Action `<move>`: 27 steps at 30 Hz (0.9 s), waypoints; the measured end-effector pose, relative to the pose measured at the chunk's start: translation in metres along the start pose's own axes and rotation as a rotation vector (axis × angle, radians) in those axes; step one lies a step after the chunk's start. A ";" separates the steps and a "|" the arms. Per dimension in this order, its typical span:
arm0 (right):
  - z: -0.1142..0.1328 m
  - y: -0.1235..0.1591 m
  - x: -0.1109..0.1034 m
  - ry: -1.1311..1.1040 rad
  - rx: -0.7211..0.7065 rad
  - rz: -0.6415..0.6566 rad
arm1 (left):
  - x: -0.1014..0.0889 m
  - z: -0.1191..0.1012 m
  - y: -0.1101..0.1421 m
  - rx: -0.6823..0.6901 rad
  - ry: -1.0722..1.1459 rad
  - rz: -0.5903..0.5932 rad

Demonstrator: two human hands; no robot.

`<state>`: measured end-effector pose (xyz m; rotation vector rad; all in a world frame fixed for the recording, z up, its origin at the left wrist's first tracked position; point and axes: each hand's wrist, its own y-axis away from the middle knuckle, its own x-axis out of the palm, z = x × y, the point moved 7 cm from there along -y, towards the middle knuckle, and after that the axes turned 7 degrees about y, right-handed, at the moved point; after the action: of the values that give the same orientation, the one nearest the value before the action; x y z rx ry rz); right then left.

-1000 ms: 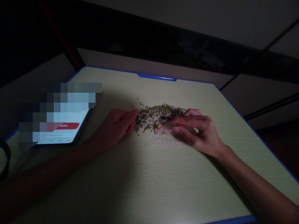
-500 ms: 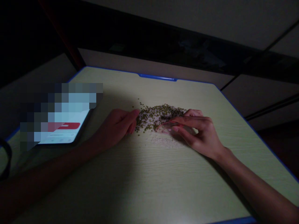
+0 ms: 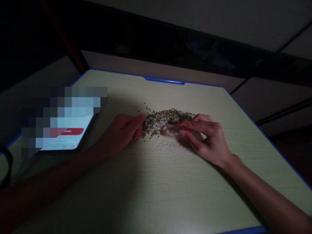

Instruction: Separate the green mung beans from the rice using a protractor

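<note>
A pile of small green beans (image 3: 172, 114) mixed with pale grains or powder lies on the light wood-grain table (image 3: 156, 188). At the pile's left edge is my left hand (image 3: 124, 131), its fingers curled and its thumb laid over them; anything inside them is hidden. On the right, my right hand (image 3: 209, 139) pinches a clear, thin-walled piece (image 3: 174, 129) with a reddish rim between thumb and forefinger. That piece is tilted low against the near side of the pile, and its exact kind is unclear. Pale powder (image 3: 173, 148) is spread just in front of it.
A tablet-like device (image 3: 65, 143) with a lit, partly blurred screen lies at the left. A blue strip (image 3: 165, 81) marks the table's far edge, with dark panels behind. A dark strap or cable (image 3: 8, 165) curves at the far left.
The clear piece in my right hand has tilted slightly, and the fingers have shifted a little with it. My left hand and the pile look nearly the same.
</note>
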<state>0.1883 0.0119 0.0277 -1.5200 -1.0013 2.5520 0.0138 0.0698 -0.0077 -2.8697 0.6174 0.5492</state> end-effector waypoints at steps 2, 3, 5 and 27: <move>0.001 -0.001 0.001 -0.009 -0.004 0.004 | 0.000 -0.001 0.000 -0.001 -0.004 0.001; 0.002 -0.001 0.001 -0.014 -0.006 0.006 | 0.000 -0.001 0.000 -0.004 -0.006 0.001; 0.003 -0.001 0.001 -0.020 -0.008 0.010 | -0.001 -0.001 0.001 -0.002 -0.008 0.000; 0.011 -0.002 0.001 -0.081 -0.127 0.034 | 0.001 0.000 0.001 -0.025 0.029 0.002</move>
<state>0.1788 0.0082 0.0310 -1.4849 -1.1787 2.6402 0.0137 0.0684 -0.0083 -2.9062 0.6227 0.5196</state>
